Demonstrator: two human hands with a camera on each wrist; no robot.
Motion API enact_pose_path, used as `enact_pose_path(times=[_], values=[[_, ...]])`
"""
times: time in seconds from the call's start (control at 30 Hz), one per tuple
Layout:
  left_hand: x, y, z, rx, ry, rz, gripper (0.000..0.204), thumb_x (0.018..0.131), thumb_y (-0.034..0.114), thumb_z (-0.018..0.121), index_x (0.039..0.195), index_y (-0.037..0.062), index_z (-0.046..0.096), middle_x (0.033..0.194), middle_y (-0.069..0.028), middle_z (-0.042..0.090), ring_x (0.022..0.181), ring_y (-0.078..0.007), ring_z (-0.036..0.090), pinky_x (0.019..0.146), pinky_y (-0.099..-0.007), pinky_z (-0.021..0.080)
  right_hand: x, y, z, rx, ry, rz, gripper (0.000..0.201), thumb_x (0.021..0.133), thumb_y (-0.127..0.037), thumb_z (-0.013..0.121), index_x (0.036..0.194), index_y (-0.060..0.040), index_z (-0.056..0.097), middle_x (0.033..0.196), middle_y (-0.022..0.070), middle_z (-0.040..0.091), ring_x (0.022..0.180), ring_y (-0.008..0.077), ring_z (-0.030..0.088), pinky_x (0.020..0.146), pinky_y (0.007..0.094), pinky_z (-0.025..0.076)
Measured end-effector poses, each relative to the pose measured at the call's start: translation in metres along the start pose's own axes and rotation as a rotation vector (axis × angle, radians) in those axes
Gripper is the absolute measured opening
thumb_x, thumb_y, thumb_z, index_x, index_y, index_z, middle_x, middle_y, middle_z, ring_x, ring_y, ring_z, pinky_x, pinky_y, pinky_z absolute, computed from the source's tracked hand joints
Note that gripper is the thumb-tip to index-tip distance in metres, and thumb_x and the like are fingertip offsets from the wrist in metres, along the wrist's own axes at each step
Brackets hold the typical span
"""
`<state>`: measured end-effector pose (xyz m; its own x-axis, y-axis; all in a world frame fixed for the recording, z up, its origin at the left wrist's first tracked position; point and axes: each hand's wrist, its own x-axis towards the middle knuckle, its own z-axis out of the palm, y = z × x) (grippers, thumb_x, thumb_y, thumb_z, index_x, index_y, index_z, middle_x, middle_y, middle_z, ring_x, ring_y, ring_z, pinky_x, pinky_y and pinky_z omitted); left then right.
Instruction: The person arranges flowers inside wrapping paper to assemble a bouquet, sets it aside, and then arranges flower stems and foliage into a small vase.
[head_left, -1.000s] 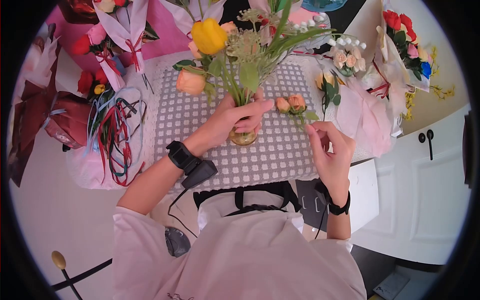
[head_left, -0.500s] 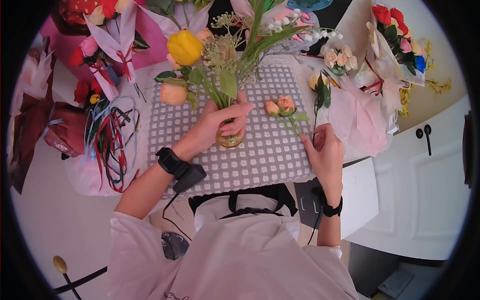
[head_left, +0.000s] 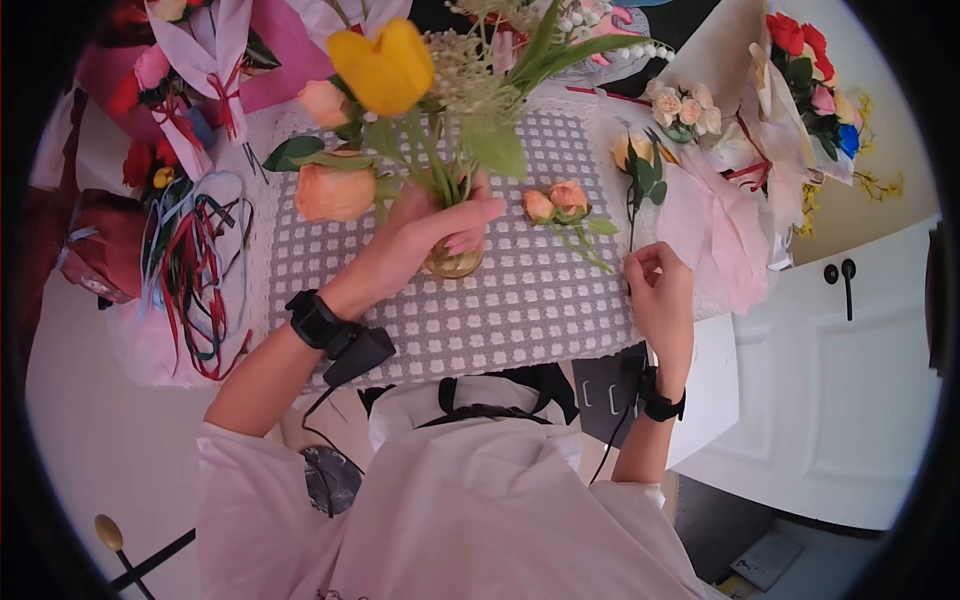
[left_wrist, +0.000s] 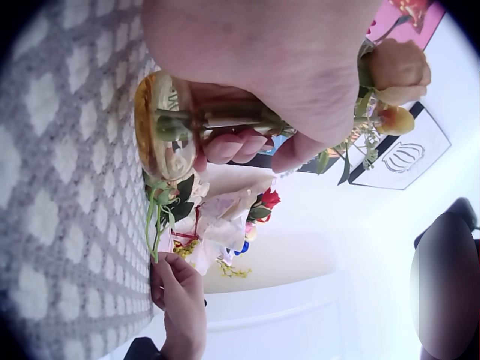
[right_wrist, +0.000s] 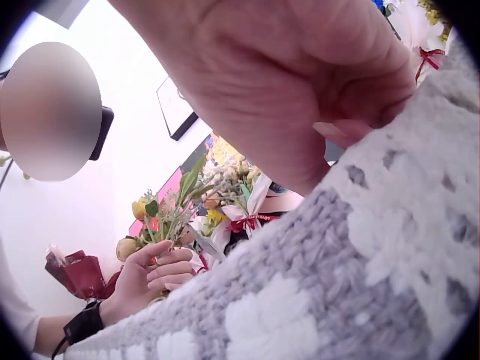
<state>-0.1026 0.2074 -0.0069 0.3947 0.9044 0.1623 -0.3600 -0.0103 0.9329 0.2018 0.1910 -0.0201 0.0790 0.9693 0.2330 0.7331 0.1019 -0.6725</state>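
My left hand [head_left: 435,235] grips green stems and the neck of a small amber glass vase [head_left: 455,264]. From it rise a yellow tulip [head_left: 385,68], peach roses [head_left: 335,193] and white filler blooms. In the left wrist view the vase [left_wrist: 163,127] stands on the cloth, fingers around its neck. Two small peach roses [head_left: 568,199] lie right of the vase, their stem end just left of my right hand [head_left: 662,305]. That hand rests at the cloth's right edge, fingers loosely curled, nothing visible in them. A cream rose [head_left: 634,152] lies above it, its stem reaching toward the fingers.
A grey-and-white cloth [head_left: 480,325] covers the table. Tangled ribbons [head_left: 195,270] lie at left. Wrapped bouquets [head_left: 225,70] line the back left; pink wrapping [head_left: 700,235] and a red-flowered bouquet [head_left: 810,70] are at right. A small pot of pale roses [head_left: 685,108] stands near them.
My right hand has come away from the small roses' stem toward the right. My left hand keeps its grip on the stems and vase. The head view has shifted slightly.
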Motion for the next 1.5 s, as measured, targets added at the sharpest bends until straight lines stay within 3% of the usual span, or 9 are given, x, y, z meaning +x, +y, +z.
enact_pose_path(times=[0.27, 0.37, 0.43, 0.47, 0.63, 0.8, 1.03, 1.23, 1.5], values=[[0.000, -0.009, -0.004, 0.129, -0.059, 0.012, 0.020, 0.099, 0.022, 0.057, 0.097, 0.0073, 0.044, 0.081, 0.0007, 0.049, 0.073, -0.0085, 0.048, 0.079, -0.0307, 0.045, -0.007, 0.007, -0.015, 0.442, -0.097, 0.192, 0.011, 0.100, -0.010, 0.062, 0.097, 0.0010, 0.060, 0.083, 0.0017, 0.065, 0.056, 0.0031, 0.052, 0.048, 0.0195, 0.039], [0.006, -0.047, -0.020, -0.175, 0.095, -0.079, 0.022, 0.098, 0.021, 0.061, 0.107, 0.0066, 0.047, 0.085, -0.0009, 0.053, 0.081, -0.0103, 0.053, 0.084, -0.0296, 0.045, -0.011, -0.003, -0.020, 0.550, -0.088, 0.156, 0.010, 0.101, -0.011, 0.061, 0.098, -0.0022, 0.059, 0.084, 0.0024, 0.065, 0.055, 0.0012, 0.050, 0.045, 0.0177, 0.036], [0.013, -0.071, -0.042, 0.281, -0.158, 0.065, 0.028, 0.096, 0.014, 0.066, 0.116, 0.0068, 0.048, 0.089, -0.0015, 0.057, 0.087, -0.0111, 0.056, 0.089, -0.0276, 0.043, -0.012, -0.009, -0.022, 0.603, -0.080, 0.147, 0.009, 0.101, -0.011, 0.062, 0.098, -0.0032, 0.059, 0.084, 0.0032, 0.065, 0.054, 0.0027, 0.050, 0.046, 0.0180, 0.036], [0.002, -0.040, -0.011, 0.018, -0.034, 0.015, 0.036, 0.091, 0.009, 0.072, 0.118, 0.0063, 0.049, 0.089, -0.0005, 0.057, 0.086, -0.0098, 0.055, 0.087, -0.0253, 0.044, -0.012, -0.012, -0.021, 0.682, -0.042, 0.087, 0.009, 0.101, -0.011, 0.062, 0.098, -0.0034, 0.058, 0.084, 0.0039, 0.065, 0.054, 0.0036, 0.050, 0.046, 0.0180, 0.036], [0.000, -0.011, 0.001, -0.038, -0.044, -0.011, 0.028, 0.090, 0.013, 0.064, 0.110, 0.0072, 0.046, 0.081, 0.0000, 0.050, 0.076, -0.0093, 0.048, 0.075, -0.0255, 0.040, -0.009, -0.029, -0.019, 0.798, -0.048, -0.129, 0.012, 0.101, -0.009, 0.061, 0.108, -0.0026, 0.054, 0.089, 0.0090, 0.066, 0.060, 0.0074, 0.056, 0.048, 0.0202, 0.042], [-0.001, -0.005, 0.002, -0.130, -0.062, -0.021, 0.020, 0.087, 0.014, 0.057, 0.102, 0.0074, 0.044, 0.071, 0.0009, 0.040, 0.060, -0.0081, 0.039, 0.060, -0.0258, 0.034, -0.007, -0.067, -0.013, 0.867, -0.113, -0.145, 0.015, 0.103, -0.009, 0.055, 0.114, -0.0015, 0.049, 0.092, 0.0118, 0.066, 0.072, 0.0135, 0.062, 0.054, 0.0236, 0.051], [-0.007, -0.002, 0.001, -0.084, -0.032, -0.054, 0.019, 0.091, 0.008, 0.059, 0.108, 0.0012, 0.054, 0.077, 0.0017, 0.049, 0.060, -0.0047, 0.041, 0.057, -0.0226, 0.035, 0.006, -0.090, -0.003, 0.859, -0.336, -0.251, 0.022, 0.110, -0.017, 0.042, 0.113, 0.0019, 0.052, 0.099, 0.0166, 0.065, 0.080, 0.0197, 0.067, 0.063, 0.0288, 0.057], [-0.006, -0.001, -0.001, -0.067, -0.030, -0.130, 0.024, 0.088, 0.007, 0.066, 0.110, 0.0025, 0.056, 0.085, 0.0020, 0.052, 0.063, -0.0042, 0.045, 0.056, -0.0229, 0.037, 0.011, -0.119, 0.014, 0.890, -0.347, -0.317, 0.016, 0.103, -0.003, 0.053, 0.102, 0.0092, 0.062, 0.109, 0.0170, 0.065, 0.085, 0.0211, 0.070, 0.067, 0.0302, 0.060], [-0.005, -0.016, 0.000, 0.274, 0.051, -0.018, 0.025, 0.089, 0.016, 0.068, 0.108, 0.0023, 0.059, 0.086, 0.0008, 0.057, 0.066, -0.0050, 0.051, 0.059, -0.0236, 0.042, 0.016, -0.141, 0.029, 0.705, -0.144, -0.477, 0.008, 0.094, 0.007, 0.064, 0.101, 0.0092, 0.061, 0.094, 0.0151, 0.070, 0.079, 0.0212, 0.073, 0.073, 0.0304, 0.060]])
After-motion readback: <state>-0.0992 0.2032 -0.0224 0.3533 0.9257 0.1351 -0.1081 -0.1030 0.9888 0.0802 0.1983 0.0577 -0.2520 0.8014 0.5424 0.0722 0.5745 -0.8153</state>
